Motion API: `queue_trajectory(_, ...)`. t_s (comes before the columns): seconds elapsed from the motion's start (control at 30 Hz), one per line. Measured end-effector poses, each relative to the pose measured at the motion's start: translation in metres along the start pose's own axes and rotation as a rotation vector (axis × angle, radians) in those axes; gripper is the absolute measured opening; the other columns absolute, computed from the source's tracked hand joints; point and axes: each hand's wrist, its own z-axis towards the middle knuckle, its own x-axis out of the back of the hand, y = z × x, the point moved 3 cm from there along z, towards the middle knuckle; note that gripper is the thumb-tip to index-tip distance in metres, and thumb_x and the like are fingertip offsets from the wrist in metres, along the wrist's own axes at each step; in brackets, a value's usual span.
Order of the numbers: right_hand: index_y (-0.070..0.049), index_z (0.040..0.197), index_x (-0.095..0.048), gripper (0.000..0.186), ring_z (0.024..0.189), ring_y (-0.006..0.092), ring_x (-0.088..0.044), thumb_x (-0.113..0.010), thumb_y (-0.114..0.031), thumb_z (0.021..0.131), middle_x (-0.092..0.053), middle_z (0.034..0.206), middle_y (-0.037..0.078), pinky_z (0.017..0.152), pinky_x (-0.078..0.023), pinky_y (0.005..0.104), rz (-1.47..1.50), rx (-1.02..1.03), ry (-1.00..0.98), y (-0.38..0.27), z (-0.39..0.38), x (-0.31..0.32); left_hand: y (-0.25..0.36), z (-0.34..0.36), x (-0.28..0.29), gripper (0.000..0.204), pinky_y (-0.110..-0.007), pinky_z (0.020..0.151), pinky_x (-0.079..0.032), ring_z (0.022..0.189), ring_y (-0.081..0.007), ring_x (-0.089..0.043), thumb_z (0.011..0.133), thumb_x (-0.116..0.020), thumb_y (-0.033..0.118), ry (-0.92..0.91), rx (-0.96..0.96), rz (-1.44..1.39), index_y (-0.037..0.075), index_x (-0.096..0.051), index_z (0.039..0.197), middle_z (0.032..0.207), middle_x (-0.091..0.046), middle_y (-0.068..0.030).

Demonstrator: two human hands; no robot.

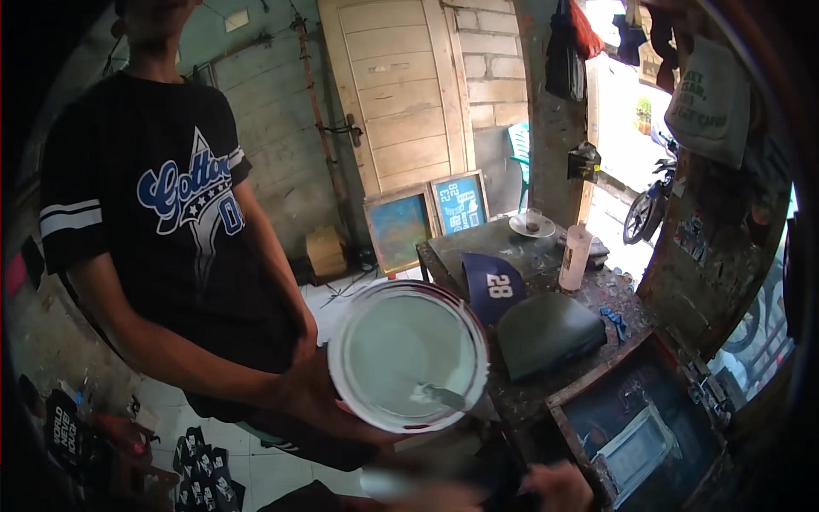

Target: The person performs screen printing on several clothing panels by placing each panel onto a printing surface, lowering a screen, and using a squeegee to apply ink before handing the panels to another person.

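Observation:
A round tub (483,363) of pale grey-green paste fills the middle of the view, tilted so that its open top faces me. A flat scraper (444,396) rests in the paste at its lower right. Another person's hand (311,392) is at the tub's left side. Below the tub, my left hand (439,495) is smeared by motion beside a blurred whitish thing (384,482); its grip cannot be made out. My right hand (561,486) is at the bottom edge, near the screen-printing frame (653,384), its fingers blurred and partly cut off.
A stained table (456,247) bears a dark curved panel (550,334), a navy cloth piece (493,286), a pale bottle (575,256) and a glass on a saucer (520,227). The other person (188,171) stands close at left. Two framed screens (401,226) lean by the door (397,94).

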Motion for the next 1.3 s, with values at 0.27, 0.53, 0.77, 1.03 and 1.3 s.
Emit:
queue_trajectory(0.27,-0.004,0.139,-0.057,0.051,0.116,0.0256,-0.066,-0.047,-0.042,0.107,-0.069,0.126,0.011,0.104,-0.052,0.0414,0.892,-0.424,-0.228,0.004,0.124,-0.146,-0.008,0.132,0.071,0.135,-0.059,0.119,-0.031,0.14,-0.0421,-0.048,0.066,-0.093,0.057,-0.193,0.83,1.038,-0.01,-0.019,0.156,0.144,-0.05,-0.0318)
queue_trajectory(0.53,-0.004,0.144,-0.055,0.05,0.128,0.0258,-0.06,-0.045,-0.039,0.11,-0.063,0.14,0.01,0.111,-0.048,0.0418,0.829,-0.257,0.035,-0.045,0.096,-0.085,-0.026,0.164,0.011,0.13,-0.054,0.121,-0.031,0.14,-0.0447,-0.048,0.067,-0.092,0.058,-0.316,0.768,0.881,-0.008,-0.023,0.156,0.146,-0.05,-0.0288)
queue_trajectory(0.77,-0.005,0.144,-0.056,0.053,0.126,0.0239,-0.061,-0.044,-0.045,0.111,-0.063,0.14,0.012,0.107,-0.049,0.0408,0.692,-0.111,0.596,-0.032,0.039,0.049,-0.109,0.094,-0.134,0.124,-0.044,0.112,-0.045,0.132,-0.0327,-0.056,0.061,-0.102,0.028,-0.101,0.812,-0.075,-0.006,-0.026,0.154,0.144,-0.052,-0.0231)
queue_trajectory(1.03,0.0,0.09,-0.071,0.05,0.065,0.0293,-0.071,-0.053,-0.044,0.108,-0.07,0.071,0.015,0.065,-0.055,0.0457,-0.947,-0.453,0.714,-0.132,-0.027,0.131,-0.179,0.002,-0.227,0.124,-0.053,0.115,-0.043,0.139,-0.044,-0.049,0.062,-0.101,0.023,-0.307,0.469,-0.197,0.004,-0.023,0.155,0.151,-0.045,-0.0279)
queue_trajectory(1.3,-0.002,0.081,-0.065,0.029,0.066,0.039,-0.067,-0.066,-0.023,0.1,-0.065,0.073,0.016,0.06,-0.053,0.0461,-1.391,-0.19,0.578,-0.12,0.018,0.137,-0.226,-0.025,-0.245,0.117,-0.062,0.119,-0.034,0.142,-0.0507,-0.043,0.066,-0.098,0.027,-0.413,0.326,-0.211,0.002,-0.026,0.155,0.153,-0.041,-0.0305)
